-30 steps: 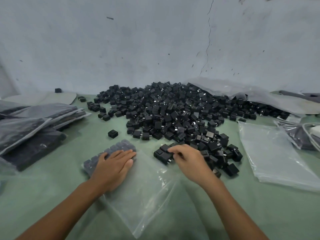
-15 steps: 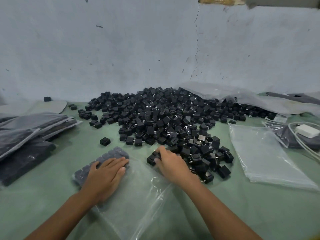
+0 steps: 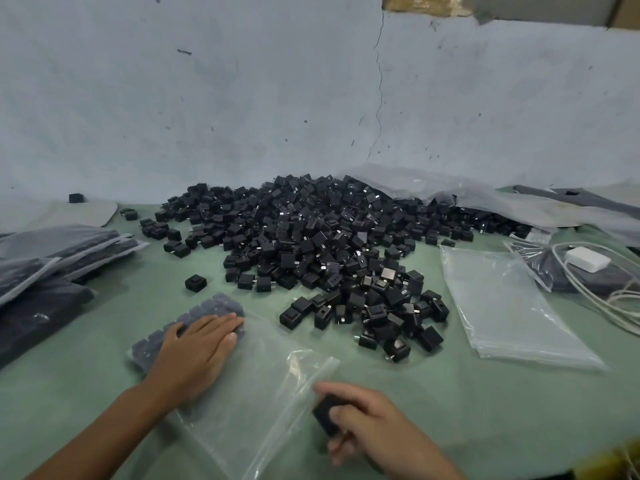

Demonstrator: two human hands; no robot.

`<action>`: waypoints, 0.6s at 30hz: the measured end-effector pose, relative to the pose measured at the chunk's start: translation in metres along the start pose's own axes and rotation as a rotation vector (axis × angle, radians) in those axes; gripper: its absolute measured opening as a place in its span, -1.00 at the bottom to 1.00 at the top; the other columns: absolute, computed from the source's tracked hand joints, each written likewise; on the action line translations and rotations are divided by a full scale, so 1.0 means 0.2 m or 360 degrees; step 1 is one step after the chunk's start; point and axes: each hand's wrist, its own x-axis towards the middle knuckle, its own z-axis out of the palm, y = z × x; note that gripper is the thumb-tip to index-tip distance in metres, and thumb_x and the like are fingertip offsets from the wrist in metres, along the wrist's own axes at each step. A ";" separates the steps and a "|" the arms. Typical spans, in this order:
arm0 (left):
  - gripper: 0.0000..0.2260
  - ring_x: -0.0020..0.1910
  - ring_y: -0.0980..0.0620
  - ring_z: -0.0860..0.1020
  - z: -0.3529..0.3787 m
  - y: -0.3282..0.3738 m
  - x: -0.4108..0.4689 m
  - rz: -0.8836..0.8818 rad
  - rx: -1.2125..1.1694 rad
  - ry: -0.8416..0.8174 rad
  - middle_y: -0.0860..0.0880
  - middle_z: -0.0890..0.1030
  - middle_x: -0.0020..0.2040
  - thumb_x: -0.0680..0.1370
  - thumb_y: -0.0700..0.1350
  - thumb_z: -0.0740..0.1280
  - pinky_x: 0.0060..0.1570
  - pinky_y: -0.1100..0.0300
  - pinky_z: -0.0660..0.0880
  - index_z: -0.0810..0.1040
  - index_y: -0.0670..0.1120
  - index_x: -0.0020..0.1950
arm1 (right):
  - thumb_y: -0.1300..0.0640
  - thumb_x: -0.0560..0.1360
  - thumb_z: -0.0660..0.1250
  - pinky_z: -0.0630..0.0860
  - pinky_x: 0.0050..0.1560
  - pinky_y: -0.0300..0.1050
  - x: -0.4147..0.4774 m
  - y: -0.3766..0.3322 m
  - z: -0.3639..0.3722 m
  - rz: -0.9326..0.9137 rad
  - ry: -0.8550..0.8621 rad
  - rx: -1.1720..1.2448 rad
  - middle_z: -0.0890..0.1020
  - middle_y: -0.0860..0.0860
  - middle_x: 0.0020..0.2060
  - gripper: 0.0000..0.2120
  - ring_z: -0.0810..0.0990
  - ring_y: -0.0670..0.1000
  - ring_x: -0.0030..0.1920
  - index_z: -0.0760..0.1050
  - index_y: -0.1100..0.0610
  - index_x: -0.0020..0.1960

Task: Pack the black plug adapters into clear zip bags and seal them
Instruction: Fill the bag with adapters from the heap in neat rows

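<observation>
A big heap of black plug adapters (image 3: 322, 244) covers the middle of the green table (image 3: 485, 403). In front of it lies a clear zip bag (image 3: 256, 386) with rows of adapters (image 3: 204, 315) packed in its far end. My left hand (image 3: 194, 351) rests flat on that packed end, fingers straight. My right hand (image 3: 367, 424) is near the bag's open mouth at the bottom and grips one or more black adapters (image 3: 325, 415) in curled fingers.
Filled bags (image 3: 45, 271) are stacked at the left. Empty clear bags (image 3: 505, 306) lie at the right, beside a white charger with cable (image 3: 588, 259). A single adapter (image 3: 195, 283) sits apart from the heap. A grey wall stands behind.
My right hand has left the front of the heap and come back toward me with adapters in its grip, now by the bag's mouth. The left hand stays on the bag.
</observation>
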 end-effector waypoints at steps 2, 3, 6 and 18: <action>-0.54 0.52 0.26 0.15 -0.01 0.00 0.00 -0.0009 -0.0013 -0.0011 0.33 0.25 0.51 0.65 0.22 -0.16 0.51 -0.11 -0.02 0.25 0.30 0.51 | 0.31 0.60 0.26 0.63 -0.16 -0.06 0.05 -0.01 0.09 -0.0030 -0.0038 0.0054 0.68 0.12 -0.23 -0.75 0.66 0.10 -0.29 0.59 0.10 0.19; -0.53 0.52 0.26 0.14 -0.01 0.00 0.01 -0.0010 -0.0025 -0.0021 0.33 0.25 0.51 0.65 0.23 -0.17 0.51 -0.12 -0.03 0.25 0.30 0.51 | 0.32 0.60 0.26 0.63 -0.15 -0.05 0.08 -0.01 0.14 -0.0053 -0.0003 0.0148 0.67 0.11 -0.21 -0.79 0.66 0.08 -0.27 0.58 0.15 0.17; -0.46 0.51 0.25 0.15 -0.01 0.01 0.01 0.0008 -0.0054 -0.0035 0.32 0.25 0.51 0.58 0.26 -0.21 0.52 -0.13 -0.05 0.25 0.30 0.52 | 0.36 0.59 0.29 0.65 -0.05 0.01 0.24 -0.01 0.27 0.0002 0.0129 0.0632 0.66 0.12 -0.13 -0.80 0.65 0.07 -0.19 0.56 0.23 0.18; -0.57 0.52 0.22 0.15 -0.01 0.01 0.01 0.0029 0.0016 -0.0025 0.28 0.23 0.54 0.69 0.17 -0.13 0.52 -0.10 -0.06 0.21 0.27 0.54 | 0.29 0.58 0.27 0.55 0.01 -0.20 0.70 -0.10 0.50 -0.0097 0.0470 0.0203 0.60 0.11 0.03 -0.79 0.60 0.10 0.04 0.53 0.21 0.21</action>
